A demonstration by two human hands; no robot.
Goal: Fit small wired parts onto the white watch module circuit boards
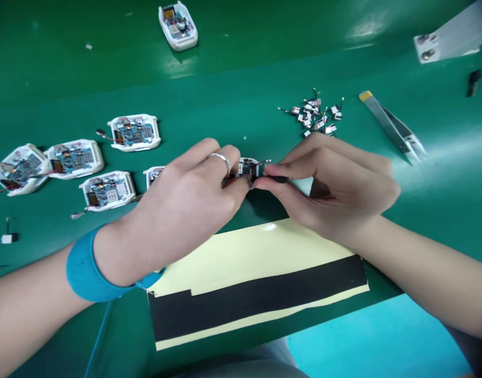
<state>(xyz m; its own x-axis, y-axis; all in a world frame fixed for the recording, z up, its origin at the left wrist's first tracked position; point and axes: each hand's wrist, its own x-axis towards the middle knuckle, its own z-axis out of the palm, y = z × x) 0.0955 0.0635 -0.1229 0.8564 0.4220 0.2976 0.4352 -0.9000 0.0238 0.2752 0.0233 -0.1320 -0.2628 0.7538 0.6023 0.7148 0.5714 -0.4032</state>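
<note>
My left hand [193,184], a ring on one finger, is closed around a small watch case [247,168] with an exposed circuit board. Most of that case is hidden behind my fingers. At its right edge, my right hand [331,184] pinches a small black piece [279,179] between thumb and forefinger; its exact kind is unclear. A thin wire with a small end shows just above the pinch. Another white watch case [153,174] lies partly covered beside my left hand. Below both hands lies a yellow backing sheet [241,249] bearing a wide black adhesive strip [260,294].
Several open white watch cases with circuit boards [134,132] lie at left, and one [178,26] at the top. A pile of small wired components [313,115] sits behind my right hand. Tweezers [394,126] and a white bracket [453,34] are at right. A blue wristband [83,268] has a cord.
</note>
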